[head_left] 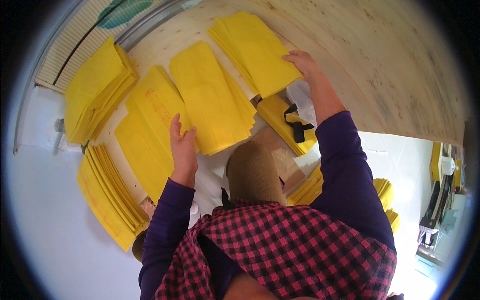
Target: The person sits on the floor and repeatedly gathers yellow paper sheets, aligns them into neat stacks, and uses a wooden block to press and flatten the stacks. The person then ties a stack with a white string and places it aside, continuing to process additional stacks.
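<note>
Several piles of flat, yellow, cloth-like pieces lie fanned out before me. My right hand (302, 64) grips the right edge of the far right pile (262, 52), its fingers partly hidden. My left hand (184, 147) has its fingers apart, between the middle pile (212, 95) and the pile with faint reddish marks (155, 100); whether it touches either is hard to tell. A yellow bundle (280, 122) with a black strap (298, 129) on it lies below the far right pile. At the left are a thick leaning pile (95, 90) and a bundle seen edge-on (110, 195).
The piles rest on a pale wooden board (195, 22), which runs to a wood-grained surface (390, 65) at the right. A clear plastic bag (301, 100) and brown cardboard (282, 157) lie near the strapped bundle. More yellow bundles (384, 192) sit beyond my right arm. Shelved items (440, 200) stand far right.
</note>
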Tool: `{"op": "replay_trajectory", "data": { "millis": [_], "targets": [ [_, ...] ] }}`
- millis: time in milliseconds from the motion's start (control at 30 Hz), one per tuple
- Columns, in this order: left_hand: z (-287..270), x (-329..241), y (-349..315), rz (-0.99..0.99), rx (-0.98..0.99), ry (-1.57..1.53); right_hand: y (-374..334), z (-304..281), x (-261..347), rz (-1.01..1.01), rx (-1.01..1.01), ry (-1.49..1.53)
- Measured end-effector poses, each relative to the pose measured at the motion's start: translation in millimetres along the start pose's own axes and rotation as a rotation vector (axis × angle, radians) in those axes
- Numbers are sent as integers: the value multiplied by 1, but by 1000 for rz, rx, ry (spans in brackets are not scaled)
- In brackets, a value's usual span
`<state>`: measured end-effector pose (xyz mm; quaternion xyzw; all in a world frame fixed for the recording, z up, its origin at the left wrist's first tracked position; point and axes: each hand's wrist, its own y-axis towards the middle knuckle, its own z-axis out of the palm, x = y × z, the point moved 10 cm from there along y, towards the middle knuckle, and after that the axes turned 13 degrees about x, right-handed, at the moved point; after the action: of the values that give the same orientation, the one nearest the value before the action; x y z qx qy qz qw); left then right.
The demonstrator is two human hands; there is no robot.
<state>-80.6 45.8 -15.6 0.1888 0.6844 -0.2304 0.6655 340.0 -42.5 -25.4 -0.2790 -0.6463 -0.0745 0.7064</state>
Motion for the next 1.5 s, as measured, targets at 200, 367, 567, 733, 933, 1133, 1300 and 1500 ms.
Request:
{"op": "replay_trajectory", "data": {
  "millis": [200,367,567,733,933,1133,1300,1500],
  "targets": [
    [11,-57,-10,305,-44,261,-17,-3,25,-68,39,43],
    [64,-54,-7,169,349,-203,-63,19,8,-52,121,297],
    [148,0,-4,-427,581,-797,-137,75,-38,2,145,569],
    [156,7,-1,-529,713,-930,-193,139,-59,-79,243,561],
    [123,13,-15,-466,668,-606,-210,166,-79,-18,395,560],
    [93,-4,-41,-398,624,-493,-161,163,-49,-143,465,894],
    [71,-26,-62,-306,626,-503,-144,177,-7,-242,468,897],
    [45,-43,-79,-212,588,-516,-161,202,48,-348,486,849]
  ]
}}
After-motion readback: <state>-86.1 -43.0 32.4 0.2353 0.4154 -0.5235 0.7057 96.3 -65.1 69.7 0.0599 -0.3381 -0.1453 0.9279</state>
